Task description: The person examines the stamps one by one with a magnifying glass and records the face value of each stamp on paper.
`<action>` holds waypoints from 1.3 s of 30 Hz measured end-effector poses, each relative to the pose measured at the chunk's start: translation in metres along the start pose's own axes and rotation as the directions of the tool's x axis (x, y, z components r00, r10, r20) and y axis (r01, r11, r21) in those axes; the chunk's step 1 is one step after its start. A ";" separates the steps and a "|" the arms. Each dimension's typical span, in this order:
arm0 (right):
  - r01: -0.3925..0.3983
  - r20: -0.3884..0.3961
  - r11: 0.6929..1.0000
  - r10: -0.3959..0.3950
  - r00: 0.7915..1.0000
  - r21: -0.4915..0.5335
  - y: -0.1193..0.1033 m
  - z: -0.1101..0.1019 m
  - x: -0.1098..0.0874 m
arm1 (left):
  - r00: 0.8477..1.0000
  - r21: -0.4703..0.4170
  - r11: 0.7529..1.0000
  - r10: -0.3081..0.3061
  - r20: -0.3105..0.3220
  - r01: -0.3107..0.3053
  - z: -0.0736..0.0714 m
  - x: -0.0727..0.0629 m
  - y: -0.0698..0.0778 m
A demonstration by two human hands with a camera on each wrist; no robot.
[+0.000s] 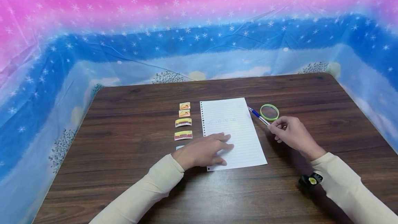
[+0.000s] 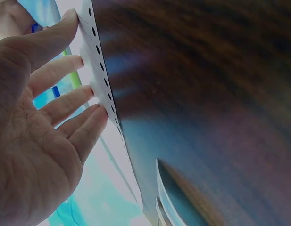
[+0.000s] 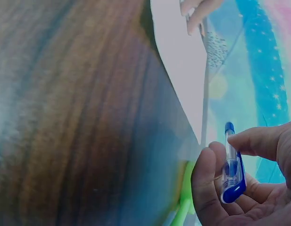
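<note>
A sheet of lined paper (image 1: 233, 113) with punched holes down its left edge lies on the table, bearing a row of faint handwriting. My left hand (image 1: 205, 149) rests on its lower left part, fingers spread; in the left wrist view the fingertips touch the paper by the holes. At the sheet's right side, my right hand (image 1: 290, 134) pinches a blue and clear pen (image 1: 255, 112) near one end. The right wrist view shows the pen's blue clip (image 3: 236, 193) between thumb and fingers. Just beyond that hand lies a green ring (image 1: 269, 105).
Left of the paper, several small printed cards (image 1: 183, 135) form a column on the brown wooden table (image 1: 130, 120). The nearest card (image 1: 179, 147) is mostly hidden by my left hand. A pink and blue snowflake cloth (image 1: 199, 34) surrounds the table's far edge and sides.
</note>
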State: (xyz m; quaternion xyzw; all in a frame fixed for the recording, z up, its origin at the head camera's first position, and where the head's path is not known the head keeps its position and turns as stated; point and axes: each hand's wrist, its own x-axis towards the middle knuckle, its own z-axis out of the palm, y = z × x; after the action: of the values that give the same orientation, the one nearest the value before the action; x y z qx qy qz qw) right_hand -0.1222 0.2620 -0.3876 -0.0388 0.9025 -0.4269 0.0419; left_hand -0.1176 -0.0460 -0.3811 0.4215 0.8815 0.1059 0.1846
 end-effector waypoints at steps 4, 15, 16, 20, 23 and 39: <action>0.002 0.009 0.999 -0.003 1.000 0.041 -0.001 -0.004 0.002 | 1.000 -0.003 1.000 0.003 0.001 -0.003 0.000 0.000 0.000; -0.018 0.016 0.987 0.016 1.000 0.161 -0.004 -0.014 0.008 | 1.000 0.000 1.000 -0.007 0.000 0.007 0.001 -0.001 -0.001; -0.020 0.019 0.985 0.017 1.000 0.169 -0.004 -0.015 0.009 | 1.000 -0.002 1.000 -0.006 0.000 0.006 0.002 -0.001 -0.002; -0.025 0.012 0.983 0.023 1.000 0.184 -0.004 -0.018 0.011 | 1.000 -0.008 1.000 -0.003 -0.001 0.003 0.001 -0.001 -0.001; -0.012 -0.009 0.979 0.014 1.000 0.205 -0.003 -0.018 0.013 | 1.000 -0.013 1.000 -0.002 -0.001 0.002 0.001 -0.001 -0.001; -0.023 -0.090 0.946 0.055 0.994 0.323 -0.009 -0.022 0.024 | 1.000 -0.015 1.000 -0.004 0.001 0.004 0.002 0.000 -0.002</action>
State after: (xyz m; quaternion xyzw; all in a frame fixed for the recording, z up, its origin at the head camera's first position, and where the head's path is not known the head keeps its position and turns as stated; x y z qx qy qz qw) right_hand -0.1479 0.2702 -0.3676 0.0076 0.8224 -0.5688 0.0119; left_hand -0.1182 -0.0473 -0.3833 0.4187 0.8813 0.1117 0.1884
